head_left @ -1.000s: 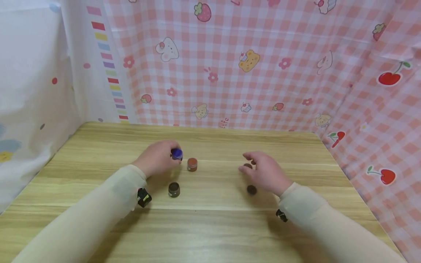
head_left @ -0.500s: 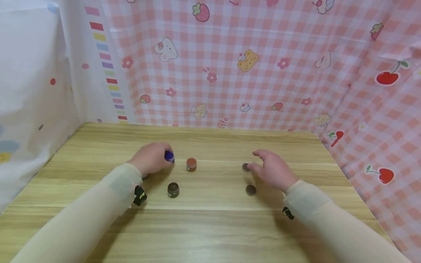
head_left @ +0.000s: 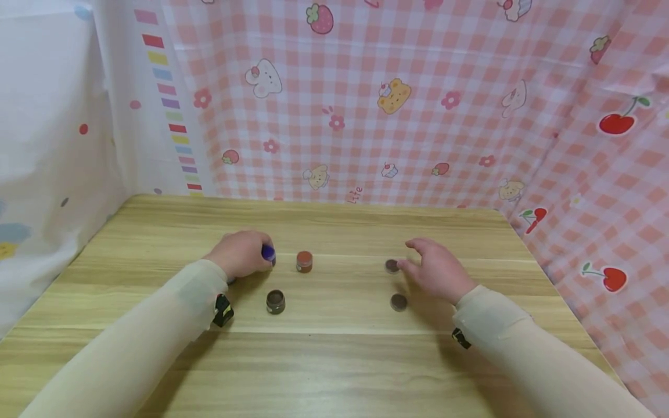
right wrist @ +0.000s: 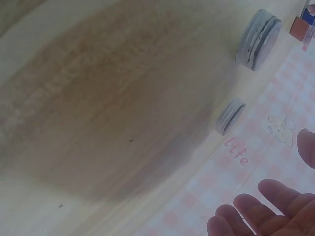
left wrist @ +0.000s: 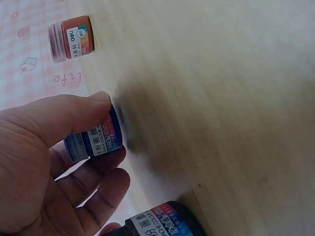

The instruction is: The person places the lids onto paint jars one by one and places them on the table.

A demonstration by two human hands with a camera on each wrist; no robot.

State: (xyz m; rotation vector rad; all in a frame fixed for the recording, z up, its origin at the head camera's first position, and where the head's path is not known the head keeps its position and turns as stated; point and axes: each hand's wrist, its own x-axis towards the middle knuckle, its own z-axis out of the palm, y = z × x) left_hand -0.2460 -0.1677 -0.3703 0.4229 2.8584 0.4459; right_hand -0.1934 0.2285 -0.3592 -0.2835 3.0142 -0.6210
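Jars: left of the lids
Lids: on the tabletop, one behind the other
Cloth: behind the tabletop

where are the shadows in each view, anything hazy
Head: soft shadows on the table beside the left sleeve and right sleeve; left wrist: dark, soft-edged shadow beside the blue jar; right wrist: broad shadow, whole picture slightly hazy.

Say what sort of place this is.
Probably a makeshift tabletop work booth: a wood-grain table, printed cloth hanging behind it and at both sides, and small jars standing on the wood.
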